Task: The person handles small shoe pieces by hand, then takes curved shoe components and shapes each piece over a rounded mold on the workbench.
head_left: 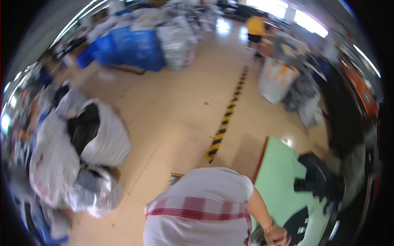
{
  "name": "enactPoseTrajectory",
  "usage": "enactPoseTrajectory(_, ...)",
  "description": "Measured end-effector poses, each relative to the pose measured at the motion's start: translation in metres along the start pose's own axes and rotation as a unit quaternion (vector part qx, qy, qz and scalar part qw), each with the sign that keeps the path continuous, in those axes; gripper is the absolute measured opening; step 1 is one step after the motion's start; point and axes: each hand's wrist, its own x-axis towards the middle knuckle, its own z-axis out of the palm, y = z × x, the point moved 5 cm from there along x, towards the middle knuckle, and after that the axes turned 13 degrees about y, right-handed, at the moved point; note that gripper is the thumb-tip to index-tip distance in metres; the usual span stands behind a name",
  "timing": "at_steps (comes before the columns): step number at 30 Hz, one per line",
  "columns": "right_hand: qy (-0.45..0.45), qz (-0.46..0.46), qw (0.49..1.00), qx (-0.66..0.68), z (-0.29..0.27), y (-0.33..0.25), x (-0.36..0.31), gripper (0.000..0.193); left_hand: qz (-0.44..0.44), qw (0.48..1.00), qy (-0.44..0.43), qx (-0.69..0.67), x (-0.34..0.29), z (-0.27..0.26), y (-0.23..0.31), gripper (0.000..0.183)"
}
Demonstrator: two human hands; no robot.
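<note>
A white sleeve or shirt side with a red checked band point(197, 207) fills the lower centre. From it a bare forearm bends down and right to what appears to be my left hand point(276, 235), with a thin bracelet on its wrist. The fingers are curled closed at the lower edge; what they hold, if anything, cannot be made out. Close by, a dark piece with small white marks point(296, 228) lies on the pale green tabletop point(283, 176). Black pieces point(318, 178), apparently fabric, lie further along the table. My right hand is out of sight.
White sacks point(107, 137) stuffed with dark material stand on the left. Blue bags point(131, 49) and white ones are piled behind. A yellow-black striped tape point(225, 119) runs along the floor. Far off stands a person in yellow point(255, 26), near more bags point(276, 80).
</note>
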Motion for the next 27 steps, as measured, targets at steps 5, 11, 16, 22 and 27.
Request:
enactPoseTrajectory(5, 0.201, 0.120, 0.968, -0.086, -0.076, -0.077, -0.030, 0.015, -0.009, 1.000, 0.016, 0.014, -0.020, -0.004, -0.025, 0.056)
enactPoseTrajectory(11, 0.165, 0.011, 0.950, -0.266, -0.079, -0.057, -0.040, 0.030, -0.025, 0.998, -0.018, 0.050, -0.009, -0.015, -0.022, 0.065)
enactPoseTrajectory(16, 0.184, -0.006, 0.942, -0.281, -0.093, -0.092, -0.038, 0.040, 0.013, 1.000, 0.004, 0.023, -0.011, -0.004, -0.017, 0.066)
enactPoseTrajectory(22, 0.187, -0.024, 0.940, -0.285, -0.089, -0.088, -0.044, 0.045, 0.008, 1.000, -0.009, 0.013, -0.015, -0.001, -0.015, 0.061)
enactPoseTrajectory(27, 0.191, -0.032, 0.945, -0.264, -0.087, -0.090, -0.035, 0.043, 0.008, 1.000, -0.015, 0.020, -0.008, -0.007, -0.014, 0.058)
